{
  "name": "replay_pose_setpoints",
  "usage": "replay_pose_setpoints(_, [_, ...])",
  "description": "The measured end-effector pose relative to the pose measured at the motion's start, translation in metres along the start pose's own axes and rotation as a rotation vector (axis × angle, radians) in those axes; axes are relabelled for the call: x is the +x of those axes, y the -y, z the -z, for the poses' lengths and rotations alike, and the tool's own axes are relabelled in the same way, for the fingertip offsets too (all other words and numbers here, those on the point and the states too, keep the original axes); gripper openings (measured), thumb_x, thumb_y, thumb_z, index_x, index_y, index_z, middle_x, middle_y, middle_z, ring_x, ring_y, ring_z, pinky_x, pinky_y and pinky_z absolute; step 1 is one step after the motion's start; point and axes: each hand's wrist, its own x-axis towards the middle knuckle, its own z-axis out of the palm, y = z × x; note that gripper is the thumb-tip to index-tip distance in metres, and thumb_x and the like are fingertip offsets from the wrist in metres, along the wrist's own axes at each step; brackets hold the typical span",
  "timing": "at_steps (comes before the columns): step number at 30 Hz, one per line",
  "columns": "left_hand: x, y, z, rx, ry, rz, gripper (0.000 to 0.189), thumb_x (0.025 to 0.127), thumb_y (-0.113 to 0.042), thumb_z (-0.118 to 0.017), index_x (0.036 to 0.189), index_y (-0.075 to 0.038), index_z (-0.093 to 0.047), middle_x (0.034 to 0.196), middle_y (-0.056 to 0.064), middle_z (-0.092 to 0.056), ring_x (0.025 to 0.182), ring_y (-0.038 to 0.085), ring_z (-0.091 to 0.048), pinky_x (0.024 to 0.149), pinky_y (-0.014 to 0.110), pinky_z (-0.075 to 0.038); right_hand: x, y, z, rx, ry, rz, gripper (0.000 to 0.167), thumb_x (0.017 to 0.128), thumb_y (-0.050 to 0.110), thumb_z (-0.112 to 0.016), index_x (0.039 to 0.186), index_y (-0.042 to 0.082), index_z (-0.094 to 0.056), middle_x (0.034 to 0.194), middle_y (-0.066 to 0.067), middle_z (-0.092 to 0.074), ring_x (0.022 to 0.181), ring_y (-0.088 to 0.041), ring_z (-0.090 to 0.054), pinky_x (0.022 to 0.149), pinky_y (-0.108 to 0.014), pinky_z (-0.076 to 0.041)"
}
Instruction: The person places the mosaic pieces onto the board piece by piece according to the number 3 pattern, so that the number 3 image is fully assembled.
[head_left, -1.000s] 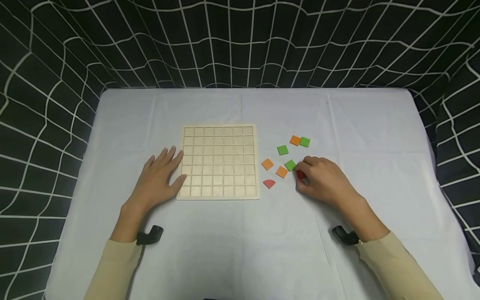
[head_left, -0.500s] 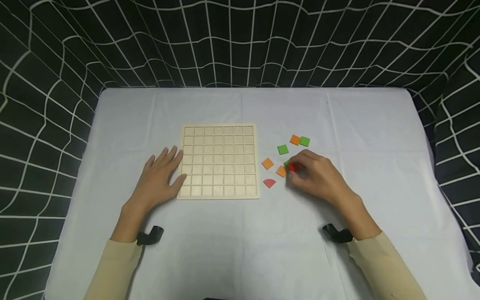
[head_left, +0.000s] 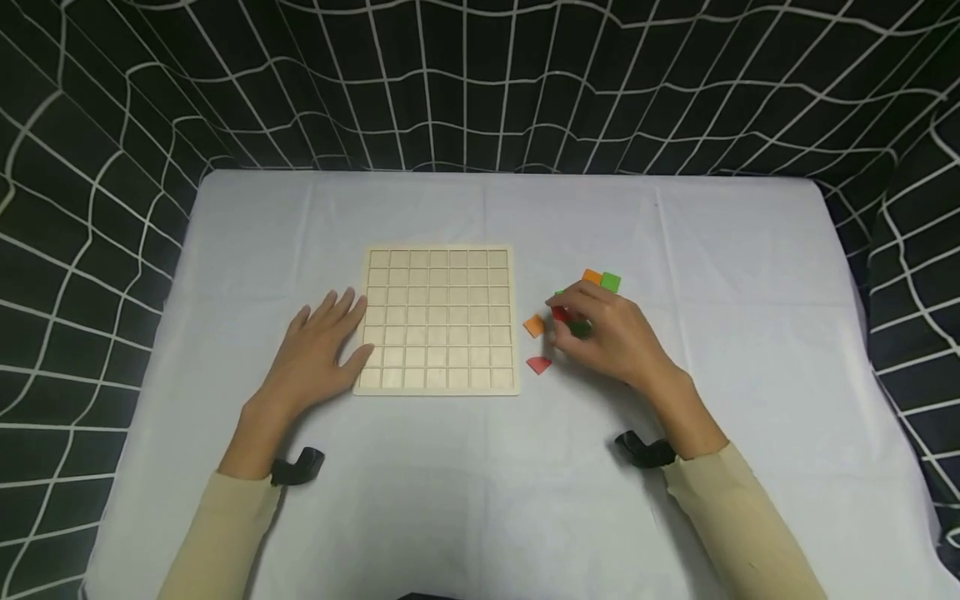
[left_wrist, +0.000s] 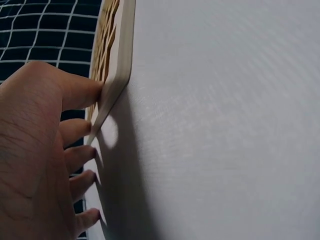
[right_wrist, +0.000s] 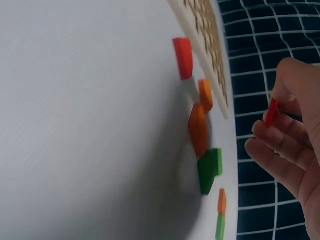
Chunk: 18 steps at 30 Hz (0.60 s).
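Observation:
A pale wooden grid board [head_left: 438, 320] lies flat on the table. My left hand [head_left: 313, 354] rests at its left edge with the fingers spread; in the left wrist view the thumb [left_wrist: 82, 92] touches the board's rim. My right hand [head_left: 611, 329] is held above the loose tiles to the right of the board. It pinches a small red tile [right_wrist: 272, 113] between thumb and fingers, lifted off the cloth in the right wrist view. Below this hand lies a green tile [head_left: 581, 329]. A red quarter-round tile [head_left: 538, 366] and an orange tile [head_left: 534, 325] lie between hand and board.
An orange tile [head_left: 592, 276] and a green tile [head_left: 611, 282] lie side by side behind my right hand. Another orange tile [right_wrist: 198, 131] shows in the right wrist view. White cloth [head_left: 420, 500] covers the table; a dark net-patterned curtain [head_left: 480, 92] stands around it.
My right hand has moved left towards the board, carrying the red tile over the other tiles. The left hand stays in place at the board's edge.

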Motion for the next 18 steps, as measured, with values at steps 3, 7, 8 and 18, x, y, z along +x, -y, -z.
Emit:
replay_pose_setpoints(3, [-0.001, 0.0, -0.001, 0.0, -0.002, -0.001, 0.071, 0.105, -0.041, -0.053, 0.166, -0.01, -0.034, 0.176, 0.013, -0.026, 0.166, 0.037, -0.02, 0.132, 0.066, -0.015, 0.008, 0.004, -0.003, 0.023, 0.0, -0.009, 0.028, 0.085, 0.006, -0.071, 0.112, 0.007, -0.078, 0.104, -0.001, -0.074, 0.084, -0.019, -0.072, 0.071, -0.034, -0.057])
replay_pose_setpoints(7, [-0.004, 0.002, -0.004, -0.009, -0.022, -0.023, 0.07, 0.106, -0.039, -0.053, 0.166, -0.008, -0.034, 0.176, 0.013, -0.027, 0.166, 0.037, -0.022, 0.132, 0.066, -0.015, 0.019, 0.008, -0.007, 0.054, 0.026, -0.026, 0.027, 0.088, 0.009, -0.072, 0.114, 0.008, -0.077, 0.106, -0.001, -0.073, 0.087, -0.018, -0.069, 0.072, -0.03, -0.054])
replay_pose_setpoints(8, [-0.004, 0.002, -0.005, -0.014, -0.03, -0.031, 0.07, 0.106, -0.039, -0.053, 0.165, -0.007, -0.035, 0.176, 0.012, -0.027, 0.165, 0.037, -0.023, 0.132, 0.066, -0.014, 0.022, 0.009, -0.008, 0.062, 0.034, -0.028, 0.027, 0.089, 0.01, -0.072, 0.115, 0.008, -0.077, 0.106, -0.001, -0.072, 0.086, -0.017, -0.068, 0.072, -0.029, -0.053])
replay_pose_setpoints(18, [-0.001, 0.001, -0.011, -0.022, -0.053, -0.058, 0.069, 0.109, -0.042, -0.049, 0.166, -0.007, -0.032, 0.176, 0.009, -0.027, 0.166, 0.036, -0.023, 0.134, 0.062, -0.013, 0.047, 0.009, -0.02, 0.134, 0.095, -0.012, 0.027, 0.093, 0.011, -0.07, 0.119, 0.007, -0.076, 0.11, -0.002, -0.073, 0.087, -0.014, -0.068, 0.079, -0.03, -0.054])
